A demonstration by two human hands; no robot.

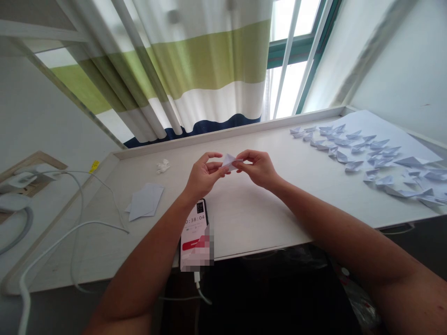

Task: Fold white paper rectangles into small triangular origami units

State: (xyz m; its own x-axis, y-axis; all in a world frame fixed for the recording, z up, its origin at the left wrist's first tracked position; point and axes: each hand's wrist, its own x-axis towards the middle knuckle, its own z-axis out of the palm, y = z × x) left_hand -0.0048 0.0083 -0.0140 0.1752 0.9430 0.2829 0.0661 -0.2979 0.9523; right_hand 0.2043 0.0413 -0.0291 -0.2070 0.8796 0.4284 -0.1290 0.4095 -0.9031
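Note:
A small folded piece of white paper point(229, 160), pointed at the top, is held up above the desk between my two hands. My left hand point(205, 173) pinches its left side with the thumb below, the other fingers curled behind. On the right edge, my right hand point(256, 168) grips the paper between thumb and forefinger. Part of the paper's lower edge is hidden by my fingertips. Many folded white paper boats point(354, 149) stand in rows at the right of the desk.
The white desk point(258, 218) has a raised back edge. Flat paper sheets point(146, 201) and a crumpled tissue point(163, 166) lie left. A phone point(195, 232) showing a timer is near the front edge, plugged into a cable. White cables point(75, 228) cross the left side. A large white sheet point(391, 132) lies back right.

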